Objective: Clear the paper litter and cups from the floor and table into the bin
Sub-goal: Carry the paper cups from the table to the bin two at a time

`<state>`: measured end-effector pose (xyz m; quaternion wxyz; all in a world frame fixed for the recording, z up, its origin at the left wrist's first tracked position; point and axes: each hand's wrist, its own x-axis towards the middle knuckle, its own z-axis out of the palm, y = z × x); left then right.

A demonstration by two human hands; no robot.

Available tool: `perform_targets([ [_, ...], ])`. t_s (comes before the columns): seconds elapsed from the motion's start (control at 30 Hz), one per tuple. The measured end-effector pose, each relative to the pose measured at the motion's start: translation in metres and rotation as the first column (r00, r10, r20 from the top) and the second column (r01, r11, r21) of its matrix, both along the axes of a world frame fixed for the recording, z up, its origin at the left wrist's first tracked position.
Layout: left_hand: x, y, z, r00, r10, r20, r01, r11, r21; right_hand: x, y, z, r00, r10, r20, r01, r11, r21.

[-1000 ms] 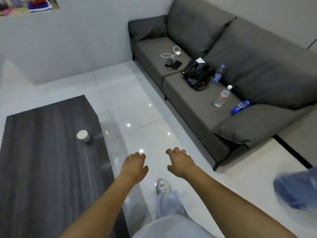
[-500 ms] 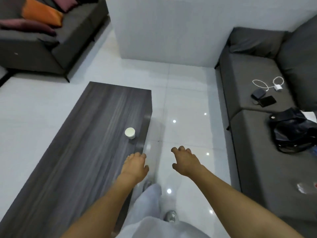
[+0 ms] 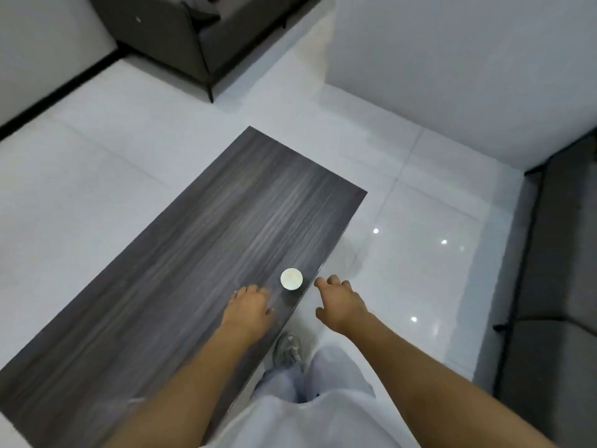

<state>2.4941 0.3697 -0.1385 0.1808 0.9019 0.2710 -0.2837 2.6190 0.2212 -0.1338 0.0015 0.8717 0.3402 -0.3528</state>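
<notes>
A small white paper cup (image 3: 291, 279) stands upright on the dark wood-grain coffee table (image 3: 206, 253), close to its right edge. My left hand (image 3: 248, 305) hovers over the table just left of and nearer than the cup, fingers loosely curled, holding nothing. My right hand (image 3: 339, 300) is beyond the table's edge to the right of the cup, fingers relaxed and apart, also holding nothing. Neither hand touches the cup. No bin and no paper litter are in view.
A grey sofa (image 3: 555, 286) runs along the right edge; another dark sofa (image 3: 181, 30) stands at the top left. A white partition wall (image 3: 452, 59) rises at the back right. Glossy white tiles (image 3: 420, 237) lie between table and sofa. My leg and shoe (image 3: 287, 349) stand beside the table.
My view has swung left and closer to the table. The cup now lies between my two hands, which have moved up beside it; the right sofa's items have left the view.
</notes>
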Motion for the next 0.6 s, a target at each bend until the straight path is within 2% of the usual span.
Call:
perform_targets([
  [0.33,0.022,0.032,-0.048,0.949,0.295,-0.116,-0.302,0.952,-0.051,0.056,0.075,-0.081,0.961,0.254,-0.112,-0.262,0.963,-0.059],
  [0.6,0.022,0.035,-0.124,0.88,0.457,-0.131,-0.467,0.883,-0.055,0.053,0.097,-0.175,0.907,0.407,-0.106,-0.415,0.906,-0.078],
])
